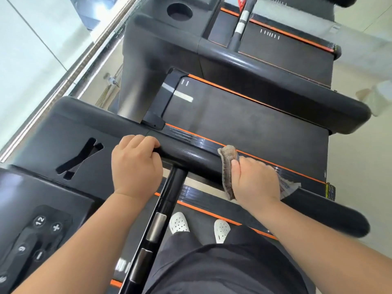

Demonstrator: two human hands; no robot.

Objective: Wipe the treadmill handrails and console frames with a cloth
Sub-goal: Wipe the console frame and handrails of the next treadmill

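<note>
Gripping the black handrail [191, 158] at frame centre, the left hand [135, 166] curls its fingers closed over it; the right hand [254, 179] clamps a brown cloth [228, 164] around the same handrail, lower right of centre.

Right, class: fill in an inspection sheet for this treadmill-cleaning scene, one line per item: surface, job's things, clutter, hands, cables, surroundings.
Surface: dark handrail, glossy, running right from the console frame.
Job's things: grey-brown cloth wrapped over the handrail; grip bar with metal sensor plates below.
Clutter: nothing seen.
Hands: left hand closed over the handrail near the console; right hand pressing the cloth onto the rail.
Cables: thin cords on the floor by the window, blurred.
Surroundings: second treadmill beyond, with cup holder; keypad; white shoes on the belt.
</note>
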